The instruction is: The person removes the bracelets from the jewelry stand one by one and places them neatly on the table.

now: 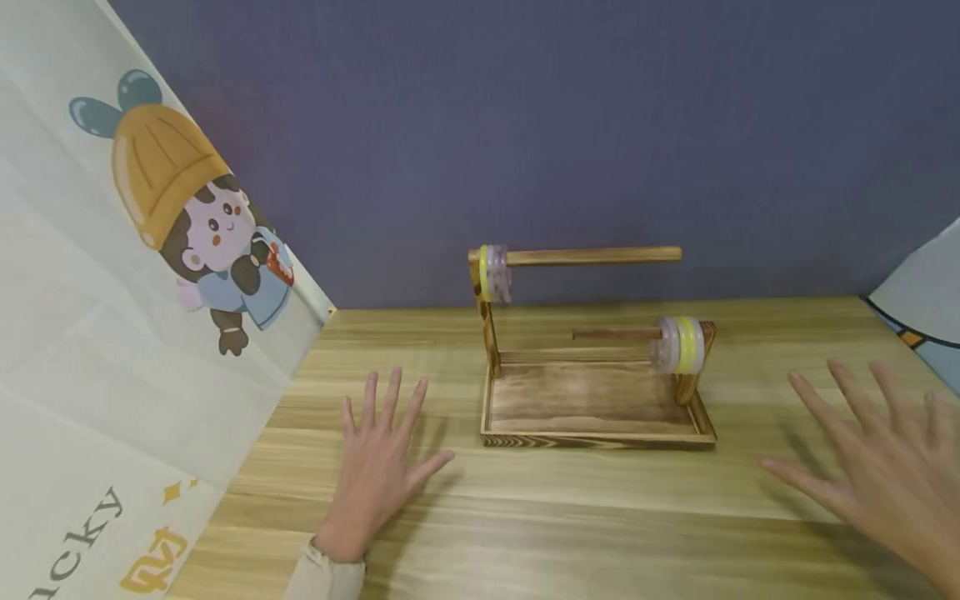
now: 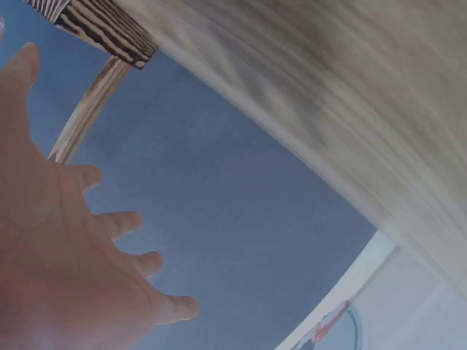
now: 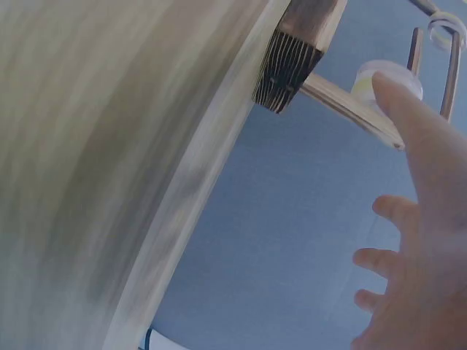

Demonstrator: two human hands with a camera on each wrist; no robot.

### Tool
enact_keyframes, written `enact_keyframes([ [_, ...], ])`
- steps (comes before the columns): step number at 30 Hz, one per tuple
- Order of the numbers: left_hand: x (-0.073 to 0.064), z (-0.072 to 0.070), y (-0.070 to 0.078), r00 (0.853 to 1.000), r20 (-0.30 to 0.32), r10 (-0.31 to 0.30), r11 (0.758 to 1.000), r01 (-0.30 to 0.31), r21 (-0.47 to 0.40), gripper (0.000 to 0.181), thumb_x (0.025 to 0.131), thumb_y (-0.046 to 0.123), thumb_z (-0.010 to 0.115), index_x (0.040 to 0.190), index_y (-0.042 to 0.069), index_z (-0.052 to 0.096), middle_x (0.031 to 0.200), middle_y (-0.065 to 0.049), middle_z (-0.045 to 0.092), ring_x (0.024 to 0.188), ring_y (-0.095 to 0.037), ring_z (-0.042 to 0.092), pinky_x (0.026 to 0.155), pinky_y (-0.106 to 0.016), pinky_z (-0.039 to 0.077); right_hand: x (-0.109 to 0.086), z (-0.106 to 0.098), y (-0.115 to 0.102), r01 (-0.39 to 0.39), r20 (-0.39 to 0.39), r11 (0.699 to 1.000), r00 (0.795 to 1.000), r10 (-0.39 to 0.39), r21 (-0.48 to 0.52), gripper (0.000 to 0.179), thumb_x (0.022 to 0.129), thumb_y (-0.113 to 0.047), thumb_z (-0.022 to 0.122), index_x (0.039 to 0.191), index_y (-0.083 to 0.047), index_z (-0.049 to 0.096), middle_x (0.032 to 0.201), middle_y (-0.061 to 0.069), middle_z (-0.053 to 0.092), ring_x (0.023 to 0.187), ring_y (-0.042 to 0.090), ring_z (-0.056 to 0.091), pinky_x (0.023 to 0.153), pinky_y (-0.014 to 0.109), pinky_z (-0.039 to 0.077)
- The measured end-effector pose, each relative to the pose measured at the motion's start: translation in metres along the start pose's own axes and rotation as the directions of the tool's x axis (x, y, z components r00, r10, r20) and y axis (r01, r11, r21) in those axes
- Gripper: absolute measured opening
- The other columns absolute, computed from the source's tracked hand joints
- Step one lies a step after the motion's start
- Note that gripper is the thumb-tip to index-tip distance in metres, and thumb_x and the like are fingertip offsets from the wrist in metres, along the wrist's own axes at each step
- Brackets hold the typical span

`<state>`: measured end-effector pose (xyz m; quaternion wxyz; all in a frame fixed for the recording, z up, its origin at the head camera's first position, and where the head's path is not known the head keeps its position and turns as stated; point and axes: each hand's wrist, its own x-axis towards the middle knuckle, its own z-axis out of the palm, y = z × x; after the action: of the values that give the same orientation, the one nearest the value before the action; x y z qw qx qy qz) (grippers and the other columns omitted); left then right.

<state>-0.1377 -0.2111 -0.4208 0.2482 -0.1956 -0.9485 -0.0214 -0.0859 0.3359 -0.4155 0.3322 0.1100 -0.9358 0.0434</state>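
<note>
A brown wooden rack with a shallow tray base [image 1: 596,440] stands on the table, with two posts that each carry a horizontal rod. Yellow and pale translucent rings [image 1: 495,273] hang at the left end of the upper rod [image 1: 596,256]. Similar rings [image 1: 678,345] sit at the right end of the lower rod [image 1: 618,333]. To the left of the rack, my left hand [image 1: 381,471] is spread, fingers straight, holding nothing. My right hand [image 1: 881,467] is likewise spread and holds nothing, to the right of the rack. Both hands are apart from it.
The wood-grain table [image 1: 585,533] ends at a dark blue wall [image 1: 570,125] behind the rack. Along the left side is a white panel [image 1: 67,333] printed with a cartoon figure. Another light printed panel [image 1: 930,283] borders the right side.
</note>
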Motion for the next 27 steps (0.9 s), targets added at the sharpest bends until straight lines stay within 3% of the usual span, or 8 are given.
enact_keyframes([
  [5,0.006,0.001,0.006,0.999,0.042,0.023,1.000,-0.024,0.000,0.094,0.084,0.072,0.059,0.157,0.019,0.032,0.164,-0.017,0.015,0.149,-0.043,0.013,0.111,-0.074,0.017,0.007,-0.004,-0.006,0.054,0.002,0.991,0.999,-0.055,0.118,0.102,0.080,-0.085,0.046,0.154,-0.014,0.038,0.141,0.030,0.048,0.137,0.048,0.034,0.121,0.059,0.013],
  [8,0.010,0.000,0.015,0.992,0.120,0.027,0.988,-0.008,-0.155,0.087,0.090,0.063,0.059,0.157,0.017,0.030,0.164,-0.017,0.014,0.150,-0.041,0.009,0.114,-0.069,0.018,0.014,-0.010,-0.017,0.092,-0.048,0.979,0.995,-0.085,0.182,0.089,0.093,-0.075,0.038,0.147,-0.005,0.047,0.123,0.032,0.058,0.113,0.052,0.052,0.120,0.047,0.023],
  [11,0.012,-0.002,0.023,0.981,0.191,0.033,0.928,0.041,-0.369,0.084,0.091,0.054,0.066,0.158,0.020,0.028,0.164,-0.013,0.016,0.150,-0.039,0.010,0.114,-0.066,0.022,0.020,-0.019,-0.030,0.102,-0.078,0.977,0.993,-0.089,0.186,0.083,0.097,-0.070,0.034,0.139,-0.001,0.055,0.112,0.029,0.063,0.098,0.048,0.058,0.105,0.051,0.040],
  [17,0.019,-0.005,0.032,0.963,0.257,0.085,0.740,0.111,-0.663,0.081,0.089,0.036,0.076,0.156,0.021,0.032,0.162,-0.006,0.023,0.145,-0.031,0.029,0.111,-0.054,0.037,0.039,-0.031,-0.054,0.211,-0.167,0.965,0.969,-0.185,0.157,0.075,0.102,-0.063,0.031,0.125,0.001,0.064,0.099,0.023,0.069,0.080,0.041,0.066,0.063,0.052,0.049],
  [22,0.029,-0.005,0.036,0.939,0.330,0.096,0.403,0.266,-0.876,0.074,0.085,0.013,0.080,0.148,0.001,0.042,0.158,-0.014,0.029,0.137,-0.042,0.040,0.107,-0.045,0.043,0.061,-0.033,-0.084,0.277,-0.185,0.921,0.955,-0.233,0.273,0.066,0.104,-0.056,0.038,0.127,0.000,0.064,0.105,0.015,0.071,0.075,0.025,0.067,0.055,0.035,0.054],
  [24,0.032,-0.004,0.037,0.933,0.350,0.088,0.310,0.308,-0.899,0.072,0.085,0.009,0.079,0.146,-0.002,0.043,0.157,-0.016,0.030,0.137,-0.043,0.040,0.107,-0.046,0.043,0.072,-0.031,-0.100,0.307,-0.199,0.882,0.948,-0.250,0.356,0.063,0.104,-0.053,0.041,0.128,0.001,0.063,0.102,0.009,0.071,0.074,0.018,0.064,0.058,0.026,0.052],
  [25,0.034,-0.004,0.037,0.932,0.354,0.085,0.288,0.317,-0.904,0.070,0.085,0.007,0.078,0.145,-0.003,0.044,0.156,-0.017,0.031,0.138,-0.042,0.039,0.107,-0.047,0.043,0.078,-0.029,-0.108,0.327,-0.214,0.859,0.942,-0.260,0.394,0.060,0.104,-0.050,0.043,0.128,0.001,0.063,0.100,0.007,0.071,0.074,0.016,0.063,0.060,0.024,0.052],
  [27,0.038,0.000,0.039,0.932,0.355,0.074,0.303,0.318,-0.898,0.067,0.085,0.006,0.078,0.143,-0.003,0.047,0.155,-0.017,0.034,0.139,-0.039,0.038,0.108,-0.046,0.044,0.091,-0.027,-0.122,0.359,-0.226,0.815,0.932,-0.284,0.455,0.056,0.105,-0.046,0.045,0.128,0.002,0.062,0.099,0.005,0.070,0.074,0.013,0.064,0.062,0.021,0.052],
])
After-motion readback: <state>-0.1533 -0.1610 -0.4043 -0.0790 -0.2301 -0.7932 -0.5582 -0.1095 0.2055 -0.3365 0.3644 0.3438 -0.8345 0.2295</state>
